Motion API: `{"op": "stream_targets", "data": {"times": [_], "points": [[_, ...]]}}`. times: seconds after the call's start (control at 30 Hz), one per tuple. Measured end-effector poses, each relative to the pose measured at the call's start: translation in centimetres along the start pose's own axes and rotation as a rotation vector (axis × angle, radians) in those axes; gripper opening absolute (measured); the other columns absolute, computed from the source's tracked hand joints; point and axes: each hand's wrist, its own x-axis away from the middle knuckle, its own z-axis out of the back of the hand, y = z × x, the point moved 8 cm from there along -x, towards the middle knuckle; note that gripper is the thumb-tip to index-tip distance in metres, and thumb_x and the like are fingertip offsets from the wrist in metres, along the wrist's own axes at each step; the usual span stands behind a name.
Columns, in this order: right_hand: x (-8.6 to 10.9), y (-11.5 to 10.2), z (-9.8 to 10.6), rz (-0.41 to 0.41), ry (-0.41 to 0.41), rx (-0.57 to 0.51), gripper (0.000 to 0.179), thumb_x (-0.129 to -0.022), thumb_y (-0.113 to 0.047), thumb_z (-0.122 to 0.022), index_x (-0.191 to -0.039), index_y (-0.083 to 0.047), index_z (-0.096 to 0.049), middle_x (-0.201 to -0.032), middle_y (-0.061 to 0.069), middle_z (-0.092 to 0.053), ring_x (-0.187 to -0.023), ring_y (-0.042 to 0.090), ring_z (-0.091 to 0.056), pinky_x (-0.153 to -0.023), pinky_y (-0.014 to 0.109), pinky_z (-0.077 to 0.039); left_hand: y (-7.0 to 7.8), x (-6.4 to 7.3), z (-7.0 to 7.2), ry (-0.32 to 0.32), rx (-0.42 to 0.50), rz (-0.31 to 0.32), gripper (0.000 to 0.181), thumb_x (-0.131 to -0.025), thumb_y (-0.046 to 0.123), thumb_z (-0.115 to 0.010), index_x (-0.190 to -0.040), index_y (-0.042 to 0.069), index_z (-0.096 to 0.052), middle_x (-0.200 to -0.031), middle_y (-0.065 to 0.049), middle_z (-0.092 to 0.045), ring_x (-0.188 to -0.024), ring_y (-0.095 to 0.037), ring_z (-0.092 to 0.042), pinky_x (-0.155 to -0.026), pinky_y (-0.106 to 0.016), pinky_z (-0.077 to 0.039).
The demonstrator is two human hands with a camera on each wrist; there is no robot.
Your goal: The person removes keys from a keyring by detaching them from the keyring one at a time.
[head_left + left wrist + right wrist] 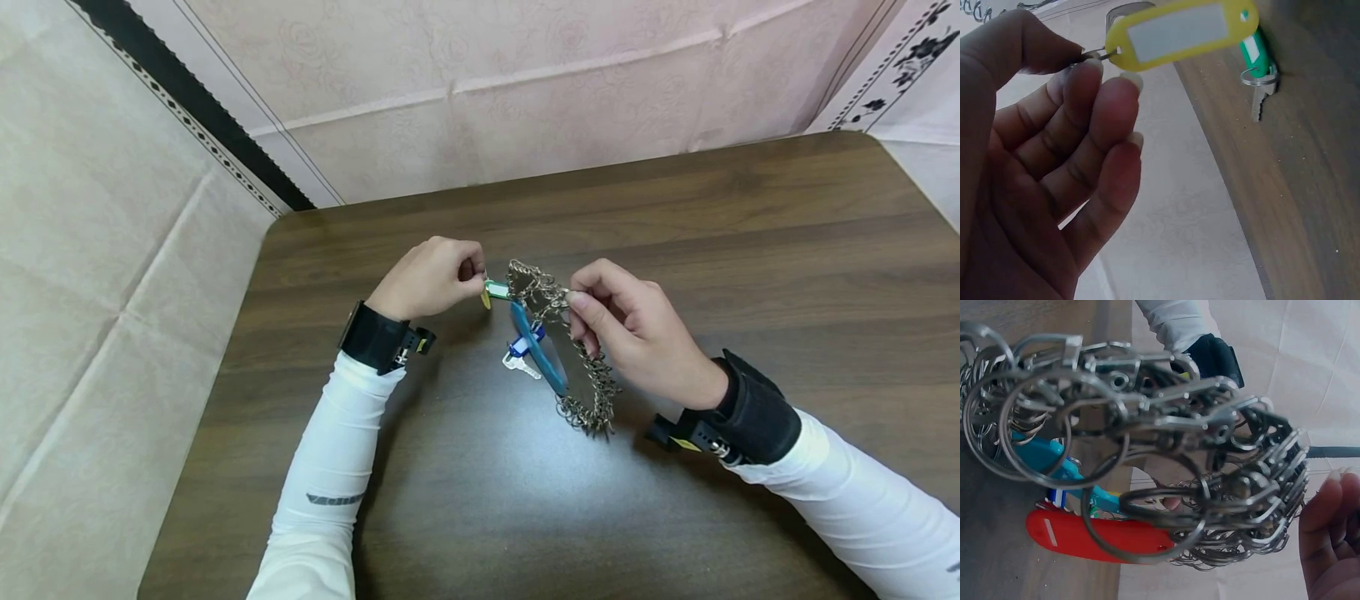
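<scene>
A large hoop with a blue band [540, 354] carries a dense bunch of metal clasps and split rings [596, 392]. My right hand [637, 325] pinches the bunch at its upper right side between thumb and fingers. To the left, my left hand [438, 279] pinches a small metal ring attached to a yellow key tag [1179, 34] with a pale label. Beside it hangs a green key tag [1255, 56] with a key [1260, 103]. A blue key tag [527, 342] and its key [521, 365] overlap the band. In the right wrist view a red key tag [1097, 537] shows under the rings.
The work is above a brown wooden table [450, 517] with rounded far corners. Pale patterned cloth [525, 100] stands behind its far edge, and more cloth [97, 292] lies along the left side. Black straps with small cameras circle both wrists.
</scene>
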Motion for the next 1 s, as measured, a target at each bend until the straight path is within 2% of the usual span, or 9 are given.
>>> {"op": "stream_targets", "data": {"times": [0.23,0.43,0.6,0.8,1.0], "points": [[0.0,0.1,0.1,-0.003,0.001,-0.001,0.011,-0.102,0.009,-0.047,-0.096,0.004,-0.054,-0.074,0.003,-0.054,-0.055,0.012,-0.05,-0.051,0.024,-0.047,-0.3,-0.2,-1.1,-0.062,0.001,0.018,0.007,-0.095,0.017,-0.061,-0.092,0.014,-0.067,-0.078,-0.001,-0.06,-0.068,-0.016,-0.053,-0.06,-0.028,-0.04],[0.0,0.2,0.0,-0.004,-0.004,0.003,0.01,-0.103,0.008,-0.047,-0.096,0.004,-0.053,-0.074,0.003,-0.054,-0.056,0.012,-0.05,-0.051,0.024,-0.047,-0.4,-0.2,-1.5,-0.092,-0.001,0.025,0.006,-0.095,0.017,-0.063,-0.091,0.014,-0.066,-0.079,-0.002,-0.058,-0.068,-0.017,-0.052,-0.061,-0.028,-0.039],[0.0,0.2,0.0,0.001,-0.003,0.002,0.009,-0.102,0.009,-0.047,-0.096,0.006,-0.053,-0.074,0.003,-0.054,-0.056,0.012,-0.05,-0.052,0.024,-0.047,-0.7,-0.2,-1.6,-0.107,0.002,0.039,0.007,-0.095,0.018,-0.064,-0.091,0.012,-0.067,-0.081,-0.003,-0.06,-0.07,-0.018,-0.053,-0.061,-0.028,-0.04],[0.1,0.2,0.0,-0.001,0.0,0.003,0.009,-0.102,0.008,-0.047,-0.097,0.006,-0.053,-0.074,0.003,-0.054,-0.056,0.012,-0.05,-0.052,0.024,-0.047,-2.0,0.1,-1.2,-0.107,-0.017,0.099,0.008,-0.093,0.018,-0.065,-0.088,0.012,-0.066,-0.077,-0.003,-0.059,-0.068,-0.018,-0.053,-0.059,-0.028,-0.039],[0.1,0.2,0.1,-0.004,0.001,0.012,0.008,-0.102,0.008,-0.047,-0.098,0.007,-0.053,-0.074,0.002,-0.054,-0.056,0.012,-0.05,-0.052,0.024,-0.047,-2.8,0.3,-1.2,-0.116,-0.027,0.125,0.008,-0.091,0.017,-0.066,-0.085,0.012,-0.064,-0.075,-0.003,-0.057,-0.066,-0.019,-0.053,-0.058,-0.029,-0.038]]}}
